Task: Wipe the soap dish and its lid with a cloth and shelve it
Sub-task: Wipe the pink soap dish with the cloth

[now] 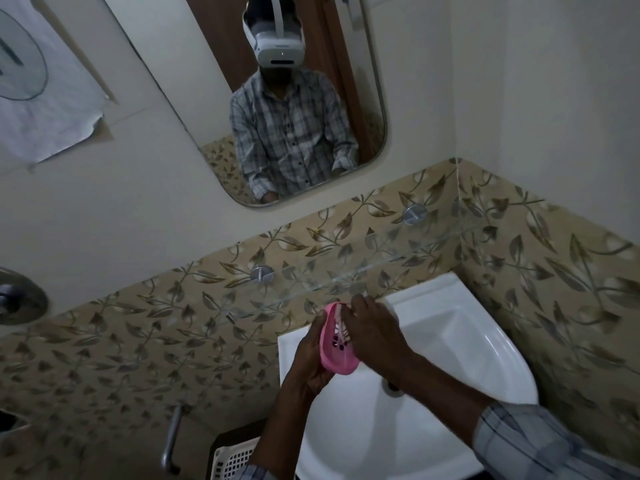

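Head view: both hands (311, 355) hold soap dish (337, 355).

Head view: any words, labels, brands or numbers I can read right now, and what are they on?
None can be read.
Headset in the mirror: a small mark on its front, too blurred to read.
Paper sheet on the wall: a drawn oval outline, no legible writing.
Pink soap dish, sink, glass shelf: no text visible.

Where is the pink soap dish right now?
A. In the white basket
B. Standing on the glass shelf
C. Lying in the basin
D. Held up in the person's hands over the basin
D: the left hand grips the pink soap dish above the basin, and the right hand reaches into it.
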